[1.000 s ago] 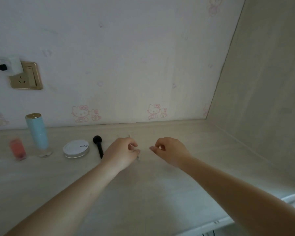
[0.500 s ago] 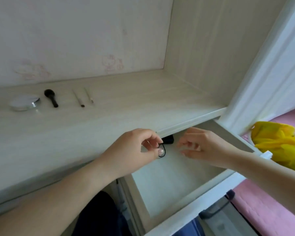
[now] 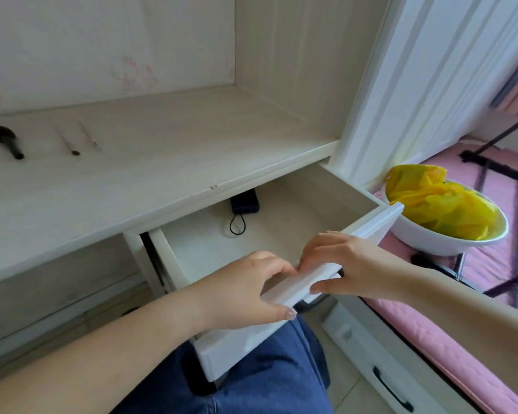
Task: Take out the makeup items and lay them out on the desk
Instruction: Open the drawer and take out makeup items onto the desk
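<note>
Head view: we grip the open drawer (image 3: 281,180) front with both hands.
Our left hand (image 3: 245,291) and right hand (image 3: 350,267) curl fingers (image 3: 317,251) over its edge; beyond them a black pouch (image 3: 245,202) lies inside, while a brush (image 3: 8,141) and two thin sticks (image 3: 69,143) lie lengthwise on the tabletop (image 3: 162,150), ends toward us.

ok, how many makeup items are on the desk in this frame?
3 clearly: a black brush at far left, then two thin pencils side by side to its right. More may lie beyond the left edge.
</note>
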{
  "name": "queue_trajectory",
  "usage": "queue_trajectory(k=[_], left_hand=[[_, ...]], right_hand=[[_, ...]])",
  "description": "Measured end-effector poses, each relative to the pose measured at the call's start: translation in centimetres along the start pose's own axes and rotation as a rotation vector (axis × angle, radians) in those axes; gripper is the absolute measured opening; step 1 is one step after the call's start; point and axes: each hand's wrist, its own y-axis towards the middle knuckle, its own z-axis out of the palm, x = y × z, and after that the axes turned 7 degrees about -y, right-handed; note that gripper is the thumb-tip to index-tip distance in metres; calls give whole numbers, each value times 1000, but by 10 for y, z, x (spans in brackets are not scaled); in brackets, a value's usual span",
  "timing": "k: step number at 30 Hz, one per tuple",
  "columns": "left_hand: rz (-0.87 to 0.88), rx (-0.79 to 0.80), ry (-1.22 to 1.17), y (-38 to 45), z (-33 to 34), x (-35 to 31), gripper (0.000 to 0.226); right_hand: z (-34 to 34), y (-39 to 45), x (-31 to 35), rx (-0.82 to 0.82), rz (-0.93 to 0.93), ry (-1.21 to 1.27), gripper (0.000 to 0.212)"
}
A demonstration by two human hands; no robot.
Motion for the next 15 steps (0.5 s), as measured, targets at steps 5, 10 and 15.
queue_trajectory(k=[5,10,15], left_hand=[[33,-31,64,-1,5,3,53],[40,-64,77,0,4,8,48],[18,-128,129,2,-5,17,46]], right_hand=[[3,3,-1,-57,-23,-57,21],[4,7,-3,-87,-45,-120,28],[7,23,-4,-126,-19,-128,23]])
